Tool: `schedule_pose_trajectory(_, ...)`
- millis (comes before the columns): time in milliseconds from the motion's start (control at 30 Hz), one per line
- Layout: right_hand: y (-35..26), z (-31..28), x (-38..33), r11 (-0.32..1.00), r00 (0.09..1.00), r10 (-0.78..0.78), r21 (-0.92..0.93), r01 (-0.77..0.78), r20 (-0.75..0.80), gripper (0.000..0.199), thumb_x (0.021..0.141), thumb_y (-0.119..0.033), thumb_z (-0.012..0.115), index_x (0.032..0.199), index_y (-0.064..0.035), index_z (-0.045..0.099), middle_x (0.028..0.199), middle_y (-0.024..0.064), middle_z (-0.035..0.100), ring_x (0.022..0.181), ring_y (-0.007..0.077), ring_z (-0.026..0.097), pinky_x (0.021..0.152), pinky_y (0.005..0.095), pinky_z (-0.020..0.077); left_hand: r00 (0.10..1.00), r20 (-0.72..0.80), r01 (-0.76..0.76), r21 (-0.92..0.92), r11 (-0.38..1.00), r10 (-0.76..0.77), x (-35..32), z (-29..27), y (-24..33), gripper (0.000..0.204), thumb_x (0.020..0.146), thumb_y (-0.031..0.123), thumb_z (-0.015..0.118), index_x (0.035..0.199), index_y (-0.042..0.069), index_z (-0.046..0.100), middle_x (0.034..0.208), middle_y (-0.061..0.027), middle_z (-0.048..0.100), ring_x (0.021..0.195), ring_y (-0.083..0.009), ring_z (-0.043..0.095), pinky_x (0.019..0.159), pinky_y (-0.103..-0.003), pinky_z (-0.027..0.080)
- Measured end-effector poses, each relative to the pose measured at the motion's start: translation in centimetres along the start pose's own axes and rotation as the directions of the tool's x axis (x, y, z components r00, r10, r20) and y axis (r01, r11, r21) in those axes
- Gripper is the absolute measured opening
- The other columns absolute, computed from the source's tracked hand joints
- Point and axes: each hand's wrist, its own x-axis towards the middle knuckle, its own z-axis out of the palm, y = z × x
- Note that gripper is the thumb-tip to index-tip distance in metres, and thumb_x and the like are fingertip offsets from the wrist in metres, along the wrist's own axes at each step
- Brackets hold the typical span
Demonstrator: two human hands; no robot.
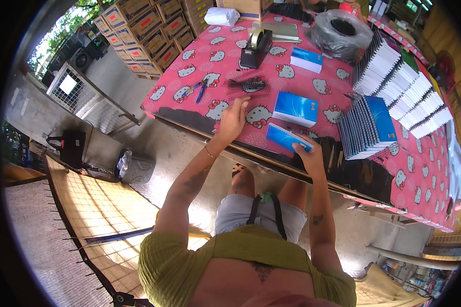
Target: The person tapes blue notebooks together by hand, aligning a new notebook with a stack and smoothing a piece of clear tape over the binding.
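Note:
My right hand (310,154) grips a small booklet with a blue cover (284,136), held over the table's near edge. My left hand (233,118) is raised beside a loose pile of black spiral binding coils (248,85). Its fingers are drawn together, and whatever is between them is too small to make out. Just beyond the held booklet lies a short stack of blue-covered booklets (295,108); a similar stack (307,59) sits farther back. Right of my right hand stands a row of spiral-bound blue notebooks (368,127).
Pliers with blue handles (202,91) lie left of the coils. Behind them stands a black tape dispenser (256,50). Tall piles of bound notebooks (389,66) and a plastic-wrapped black roll (340,34) occupy the far right. Cartons (143,36) are stacked beyond the table's left side.

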Motion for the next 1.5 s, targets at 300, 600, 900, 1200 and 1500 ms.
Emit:
schedule_pose_trajectory(300, 0.3, -0.4, 0.0, 0.999, 0.999, -0.026, -0.047, 0.027, 0.028, 0.031, 0.093, -0.014, 0.069, 0.119, 0.0020, 0.067, 0.099, 0.0038, 0.069, 0.089, 0.0090, 0.058, 0.079, 0.0268, 0.0483, 0.921, 0.106, -0.387, 0.171, 0.906, 0.374, 0.7, -1.3, 3.8, 0.019, 0.096, 0.014, 0.062, 0.109, 0.001, 0.068, 0.079, -0.0152, 0.061, 0.077, -0.0277, 0.063, 0.067, -0.036, 0.049)
schedule_pose_trajectory(600, 0.0, 0.0, 0.0, 0.998, 0.998, -0.046, -0.034, 0.047, 0.040, 0.031, 0.094, -0.014, 0.068, 0.121, 0.0024, 0.066, 0.101, 0.0037, 0.069, 0.090, 0.0084, 0.058, 0.079, 0.0258, 0.0483, 0.919, 0.063, -0.386, -0.049, 0.921, 0.389, -2.9, -0.9, 4.5, 0.019, 0.084, 0.010, 0.074, 0.103, 0.005, 0.072, 0.082, -0.0105, 0.067, 0.070, -0.0264, 0.060, 0.067, -0.038, 0.048)
schedule_pose_trajectory(900, 1.0, -0.1, 0.2, 0.998, 0.999, -0.045, -0.039, 0.046, 0.028, 0.032, 0.094, -0.016, 0.069, 0.120, 0.0026, 0.066, 0.100, 0.0045, 0.068, 0.087, 0.0089, 0.057, 0.075, 0.0261, 0.0482, 0.942, 0.180, -0.240, -0.222, 0.945, 0.282, -2.4, -0.7, 4.3, 0.014, 0.092, 0.013, 0.067, 0.099, 0.002, 0.071, 0.084, -0.0152, 0.069, 0.075, -0.0314, 0.065, 0.069, -0.039, 0.052)
schedule_pose_trajectory(1200, 0.4, 0.1, 0.0, 0.999, 0.999, -0.042, -0.022, 0.042, 0.008, 0.031, 0.094, -0.016, 0.069, 0.119, 0.0022, 0.067, 0.100, 0.0052, 0.069, 0.088, 0.0092, 0.058, 0.076, 0.0261, 0.0487, 0.864, 0.284, -0.391, -0.142, 0.909, 0.416, -0.6, -1.2, 4.6, 0.018, 0.092, 0.012, 0.067, 0.106, 0.001, 0.068, 0.088, -0.0114, 0.069, 0.077, -0.0258, 0.068, 0.069, -0.034, 0.053)
schedule_pose_trajectory(1500, 1.0, -0.2, 0.1, 0.998, 0.998, -0.060, -0.022, 0.060, 0.021, 0.030, 0.093, -0.016, 0.069, 0.118, 0.0015, 0.067, 0.097, 0.0035, 0.069, 0.085, 0.0084, 0.057, 0.074, 0.0259, 0.0475, 0.847, 0.397, -0.283, -0.226, 0.932, 0.354, 0.4, -2.4, 4.7, 0.019, 0.091, 0.014, 0.070, 0.103, 0.000, 0.072, 0.083, -0.0115, 0.069, 0.072, -0.0229, 0.066, 0.064, -0.034, 0.050)
